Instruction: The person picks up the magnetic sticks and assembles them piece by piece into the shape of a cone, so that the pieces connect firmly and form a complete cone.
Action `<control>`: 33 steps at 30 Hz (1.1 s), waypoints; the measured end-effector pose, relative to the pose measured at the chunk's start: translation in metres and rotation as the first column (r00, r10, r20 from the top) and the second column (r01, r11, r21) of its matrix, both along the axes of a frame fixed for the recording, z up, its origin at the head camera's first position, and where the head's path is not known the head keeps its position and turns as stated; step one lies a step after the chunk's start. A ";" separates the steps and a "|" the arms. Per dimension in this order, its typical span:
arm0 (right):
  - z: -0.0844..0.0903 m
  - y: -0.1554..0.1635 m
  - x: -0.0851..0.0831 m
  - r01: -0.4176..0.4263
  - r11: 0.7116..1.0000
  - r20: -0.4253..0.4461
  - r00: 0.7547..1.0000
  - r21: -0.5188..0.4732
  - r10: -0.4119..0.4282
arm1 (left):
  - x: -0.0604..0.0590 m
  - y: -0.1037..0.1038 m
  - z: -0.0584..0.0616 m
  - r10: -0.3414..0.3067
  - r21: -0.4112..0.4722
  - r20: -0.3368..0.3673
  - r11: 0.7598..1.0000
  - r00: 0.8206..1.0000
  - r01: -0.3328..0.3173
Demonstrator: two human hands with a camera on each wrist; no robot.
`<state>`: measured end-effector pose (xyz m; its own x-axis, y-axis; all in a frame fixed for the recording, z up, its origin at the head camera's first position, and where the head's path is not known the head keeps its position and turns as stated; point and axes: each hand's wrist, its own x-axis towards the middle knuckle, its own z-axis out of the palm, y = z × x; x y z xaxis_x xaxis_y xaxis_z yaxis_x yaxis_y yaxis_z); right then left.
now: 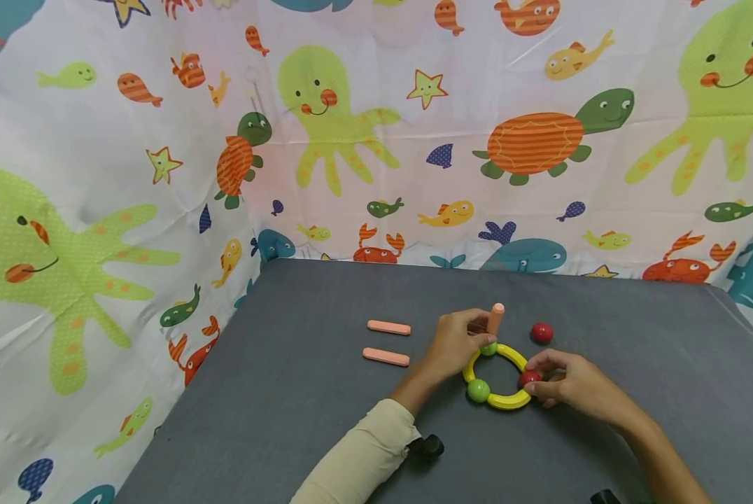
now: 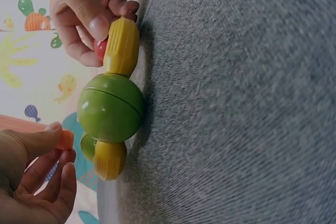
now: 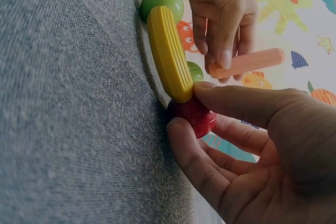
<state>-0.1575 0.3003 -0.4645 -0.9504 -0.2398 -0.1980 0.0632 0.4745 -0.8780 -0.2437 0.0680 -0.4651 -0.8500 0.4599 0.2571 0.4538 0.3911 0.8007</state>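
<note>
A ring of yellow curved pieces (image 1: 509, 402) joined by balls lies on the grey cloth. My left hand (image 1: 450, 343) pinches a peach-coloured stick (image 1: 495, 318), held nearly upright close over the ring's far green ball (image 1: 488, 348). In the right wrist view, the stick (image 3: 257, 62) has its lower end between thumb and fingers. At the ring's right side, my right hand (image 1: 574, 385) pinches a red ball (image 3: 197, 116) between thumb and fingers, right at the end of a ribbed yellow piece (image 3: 169, 53). A nearer green ball (image 2: 111, 107) sits at the ring's front left.
Two more peach sticks, the upper stick (image 1: 388, 327) and the lower stick (image 1: 385, 357), lie left of the ring. Behind my right hand rests a loose red ball (image 1: 542, 332). A sea-animal printed curtain (image 1: 364, 231) borders the grey table (image 1: 276, 392) at back and left.
</note>
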 end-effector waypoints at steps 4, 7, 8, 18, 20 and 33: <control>0.001 -0.001 0.000 0.010 1.000 0.009 1.000 0.004 -0.010 | -0.001 0.002 -0.003 0.004 -0.005 0.004 1.000 1.000 -0.004; 0.001 -0.001 0.000 0.011 1.000 0.011 1.000 0.006 -0.011 | -0.002 0.003 -0.004 0.005 -0.006 0.018 1.000 1.000 -0.005; 0.001 -0.001 0.000 0.009 1.000 0.009 1.000 0.006 -0.009 | -0.002 0.003 -0.004 0.006 -0.008 0.021 1.000 1.000 -0.006; -0.002 0.002 0.000 0.000 1.000 -0.005 1.000 0.006 0.000 | 0.000 0.002 -0.005 0.010 -0.016 0.014 1.000 1.000 -0.010; -0.002 0.002 0.000 0.002 1.000 -0.003 1.000 0.005 -0.002 | 0.001 0.000 -0.004 0.010 -0.024 0.015 1.000 1.000 -0.009; -0.001 0.001 0.000 -0.002 1.000 0.005 1.000 0.016 0.002 | 0.009 -0.024 -0.001 -0.008 -0.013 0.023 1.000 1.000 0.008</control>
<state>-0.1577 0.3017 -0.4655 -0.9491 -0.2382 -0.2061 0.0663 0.4888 -0.8699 -0.2351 0.0439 -0.4665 -0.8518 0.4700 0.2313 0.4386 0.3984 0.8056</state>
